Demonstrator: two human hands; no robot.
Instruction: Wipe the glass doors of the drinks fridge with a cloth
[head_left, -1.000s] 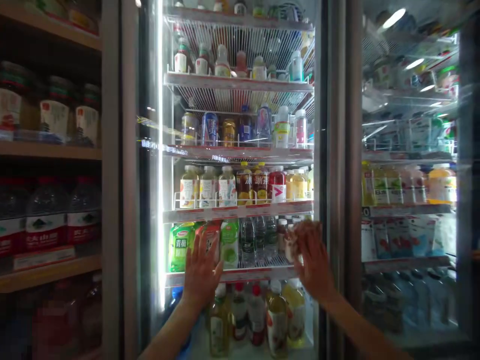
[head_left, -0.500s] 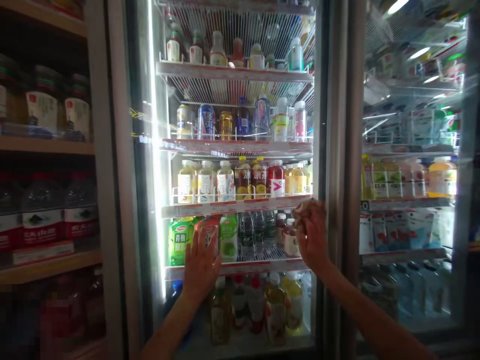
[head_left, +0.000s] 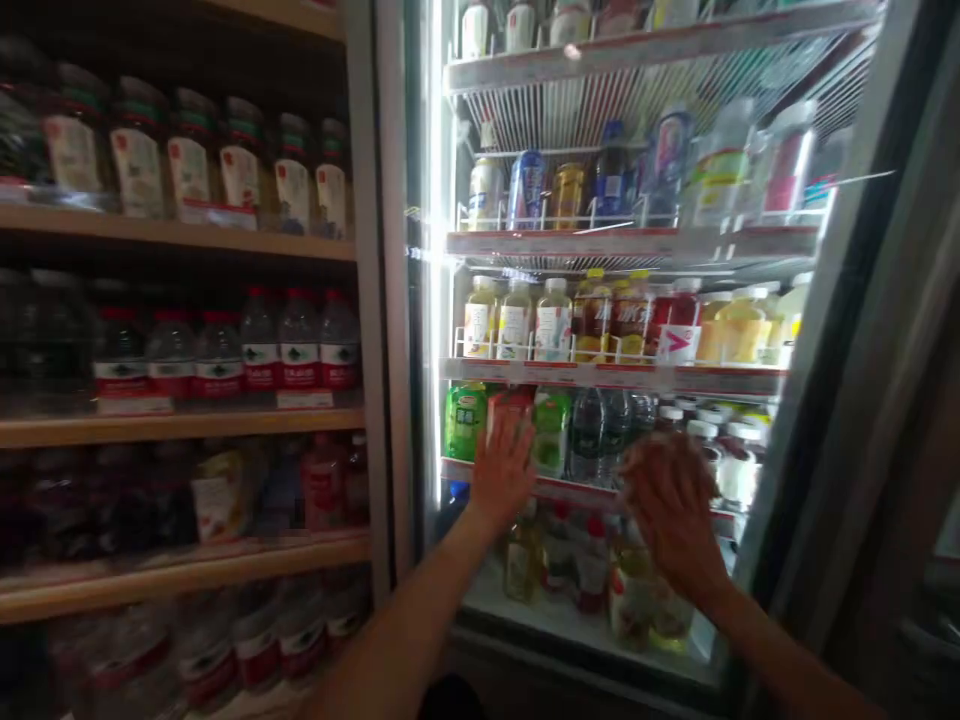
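Cloth (head_left: pixel 636 466) in grip of right fingers (head_left: pixel 681 475), long axis unclear; left fingers (head_left: pixel 502 455) outspread.

A crumpled brownish cloth (head_left: pixel 636 464) is partly covered by the blurred bare right hand (head_left: pixel 679 515), a red upright package (head_left: pixel 510 402) by the bare left hand (head_left: pixel 501 480)

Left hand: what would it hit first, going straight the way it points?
The left hand would likely meet the glass door, perhaps already touched; depth is unclear. The red pack stands behind it.
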